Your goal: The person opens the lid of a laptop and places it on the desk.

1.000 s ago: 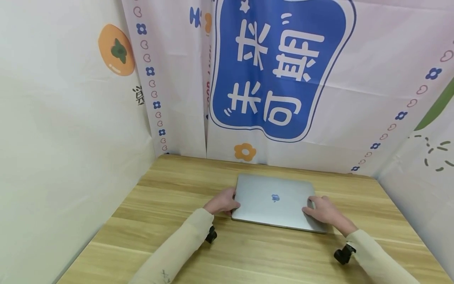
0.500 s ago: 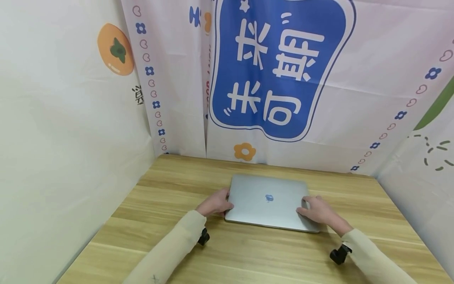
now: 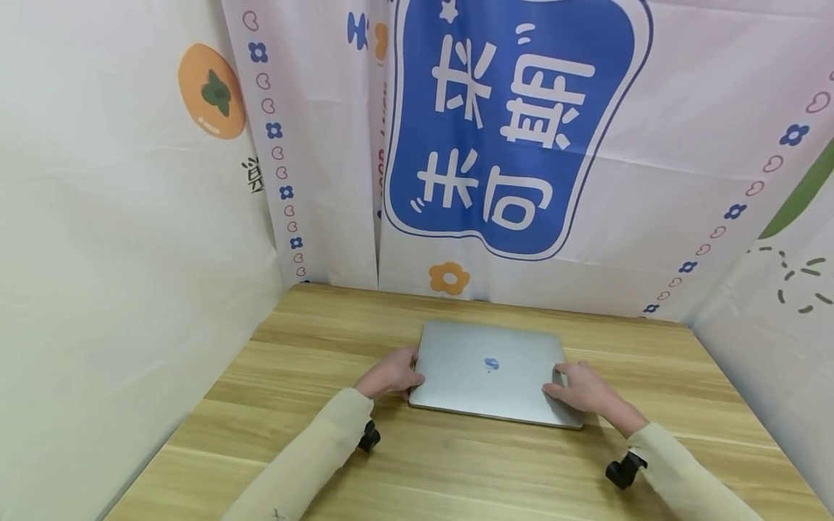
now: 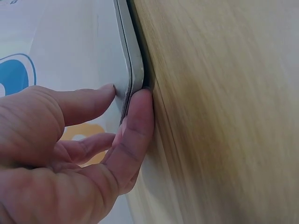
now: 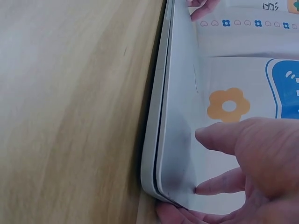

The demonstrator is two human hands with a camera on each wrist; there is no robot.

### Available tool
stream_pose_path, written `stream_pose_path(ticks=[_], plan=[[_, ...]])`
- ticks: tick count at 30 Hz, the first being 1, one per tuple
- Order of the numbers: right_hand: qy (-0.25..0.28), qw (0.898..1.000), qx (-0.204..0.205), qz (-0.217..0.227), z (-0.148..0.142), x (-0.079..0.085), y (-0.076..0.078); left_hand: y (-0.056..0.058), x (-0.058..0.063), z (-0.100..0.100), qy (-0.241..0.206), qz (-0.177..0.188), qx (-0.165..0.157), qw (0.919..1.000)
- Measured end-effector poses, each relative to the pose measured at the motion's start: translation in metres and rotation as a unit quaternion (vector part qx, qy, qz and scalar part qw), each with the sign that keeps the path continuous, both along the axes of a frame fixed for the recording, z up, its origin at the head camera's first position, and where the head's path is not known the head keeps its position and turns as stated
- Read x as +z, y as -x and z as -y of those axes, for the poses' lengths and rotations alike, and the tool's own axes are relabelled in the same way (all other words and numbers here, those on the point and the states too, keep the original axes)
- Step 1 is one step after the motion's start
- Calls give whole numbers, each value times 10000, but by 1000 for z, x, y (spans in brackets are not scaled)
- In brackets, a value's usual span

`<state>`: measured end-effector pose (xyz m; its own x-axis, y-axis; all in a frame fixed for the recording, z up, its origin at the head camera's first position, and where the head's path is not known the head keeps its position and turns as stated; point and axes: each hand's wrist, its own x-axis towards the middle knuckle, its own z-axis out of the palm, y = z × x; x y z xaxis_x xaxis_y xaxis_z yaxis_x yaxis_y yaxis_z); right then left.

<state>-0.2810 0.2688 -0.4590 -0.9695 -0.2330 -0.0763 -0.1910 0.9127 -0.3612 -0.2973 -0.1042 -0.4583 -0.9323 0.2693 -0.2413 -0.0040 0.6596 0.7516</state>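
So there's a closed silver MacBook (image 3: 456, 380), logo up, toward the back of the wooden table (image 3: 456, 470); can't tell if it's fully resting on the wood. Left hand (image 3: 391, 371) has the left side pinched, thumb on the lid, fingers curled beneath. Right hand (image 3: 588, 388) grips the right side by the near corner, thumb and a finger on top, others under. Tip: I'd keep both hands level and move them together so it stays square, thumbs light on the lid. Count-wise: one MacBook, two hands, two cream sleeves (image 3: 306, 456), two black wrist cameras (image 3: 625, 470), one table, plus one big blue panel (image 3: 482, 137) on the backdrop (image 3: 677, 174) behind.
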Motion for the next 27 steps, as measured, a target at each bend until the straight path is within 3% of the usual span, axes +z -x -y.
stream_pose_path(ticks=[18,27], plan=[[-38,9998,175,122,5,4,-4,-1,-1,4,134,-21,-4,9999],[-58,9990,364,232,2,5,-6,1,-1,11,419,-223,-440,9979]])
